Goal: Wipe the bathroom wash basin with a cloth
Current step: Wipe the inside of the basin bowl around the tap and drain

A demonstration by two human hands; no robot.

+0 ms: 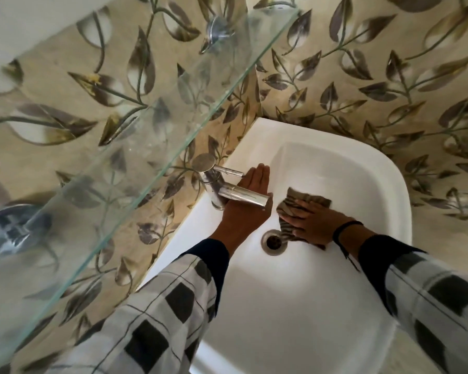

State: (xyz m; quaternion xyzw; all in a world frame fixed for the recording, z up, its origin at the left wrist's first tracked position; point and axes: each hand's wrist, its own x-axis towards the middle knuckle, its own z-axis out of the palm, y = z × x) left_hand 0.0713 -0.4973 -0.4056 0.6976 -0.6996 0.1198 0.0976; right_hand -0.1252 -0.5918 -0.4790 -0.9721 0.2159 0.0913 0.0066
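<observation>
inside glossy white basin (pixel 335 168), flat right hand (pixel 312 224) presses striped cloth (pixel 291 203).

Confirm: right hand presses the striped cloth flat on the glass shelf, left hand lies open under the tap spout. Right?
Wrong surface. The head view shows the right hand pressing the striped cloth flat inside the wash basin, beside the drain. The left hand does lie open under the tap spout.
</observation>
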